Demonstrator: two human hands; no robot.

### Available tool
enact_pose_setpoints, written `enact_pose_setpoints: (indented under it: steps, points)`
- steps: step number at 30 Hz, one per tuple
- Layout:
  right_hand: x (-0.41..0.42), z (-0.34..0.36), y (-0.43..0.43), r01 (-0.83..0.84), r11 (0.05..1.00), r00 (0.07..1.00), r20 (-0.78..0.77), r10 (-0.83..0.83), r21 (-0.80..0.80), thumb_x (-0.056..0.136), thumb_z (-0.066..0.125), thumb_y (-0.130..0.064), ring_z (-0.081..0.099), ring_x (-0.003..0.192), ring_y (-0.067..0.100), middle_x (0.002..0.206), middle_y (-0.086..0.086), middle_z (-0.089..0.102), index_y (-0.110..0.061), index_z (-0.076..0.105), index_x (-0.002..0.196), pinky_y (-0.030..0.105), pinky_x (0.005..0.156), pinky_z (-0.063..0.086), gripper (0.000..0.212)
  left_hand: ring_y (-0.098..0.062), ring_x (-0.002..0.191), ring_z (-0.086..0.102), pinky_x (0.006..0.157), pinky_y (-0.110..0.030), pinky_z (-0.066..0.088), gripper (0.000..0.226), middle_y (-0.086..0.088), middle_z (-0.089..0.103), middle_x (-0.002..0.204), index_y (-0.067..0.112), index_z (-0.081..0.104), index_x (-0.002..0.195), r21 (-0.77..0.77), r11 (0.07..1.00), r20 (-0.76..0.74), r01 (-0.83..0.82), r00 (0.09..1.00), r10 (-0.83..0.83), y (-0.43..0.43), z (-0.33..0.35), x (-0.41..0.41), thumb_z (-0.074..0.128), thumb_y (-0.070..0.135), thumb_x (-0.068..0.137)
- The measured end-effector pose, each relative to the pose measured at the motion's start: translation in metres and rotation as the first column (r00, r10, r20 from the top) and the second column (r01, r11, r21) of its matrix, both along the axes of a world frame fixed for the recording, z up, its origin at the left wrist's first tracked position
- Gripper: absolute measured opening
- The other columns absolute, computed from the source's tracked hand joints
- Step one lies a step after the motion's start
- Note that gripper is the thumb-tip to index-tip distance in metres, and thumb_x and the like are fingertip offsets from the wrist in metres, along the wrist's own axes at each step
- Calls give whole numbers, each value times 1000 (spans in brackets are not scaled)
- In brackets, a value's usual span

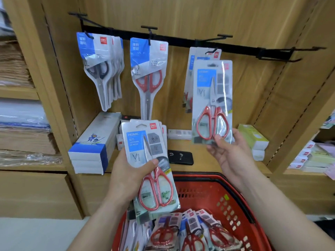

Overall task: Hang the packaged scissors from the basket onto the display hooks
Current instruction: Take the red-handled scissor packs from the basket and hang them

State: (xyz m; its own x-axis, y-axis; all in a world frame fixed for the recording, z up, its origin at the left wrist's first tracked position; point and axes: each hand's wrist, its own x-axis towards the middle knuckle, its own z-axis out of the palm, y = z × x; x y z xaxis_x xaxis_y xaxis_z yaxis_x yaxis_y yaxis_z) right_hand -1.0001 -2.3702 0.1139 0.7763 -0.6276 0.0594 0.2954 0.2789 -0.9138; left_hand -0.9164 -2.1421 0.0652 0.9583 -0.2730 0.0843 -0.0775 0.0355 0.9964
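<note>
left hand (125, 180) grips stack of scissor packs (150, 171), thumb across front. right hand (230, 153) pinches single pack (212, 100) by bottom edge, below third hook (210, 51). red basket (233, 201) underneath.

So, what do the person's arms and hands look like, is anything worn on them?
Both arms are bare as far as the picture shows: no sleeves reach the forearms. The left hand and the right hand wear no gloves, and I see no watch, bracelet or ring.

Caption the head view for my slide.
Right hand holds red-handled packaged scissors below a black wire hook; left hand grips a stack of more above the red plastic basket.
</note>
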Motion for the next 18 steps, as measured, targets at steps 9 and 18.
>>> enact_pose_setpoints:
  steps: [9,18]
  points:
    - [29,41,-25,62,997,997,41,-60,-45,98,64,-4,75,85,17,111,11,76,-11,59,119,26,68,60,23,-13,86,78,65,-27,60,41,5,79,101,34,61,109,-21,1000,-4,18,1000,-18,-2,2,0,85,14,82]
    - [45,24,-28,162,968,983,-52,-175,-194,95,73,-21,67,119,23,146,14,54,-16,39,151,31,93,58,67,-12,87,78,63,-23,60,39,5,78,103,35,60,110,-7,1000,15,12,1000,-12,-2,1,2,85,18,83]
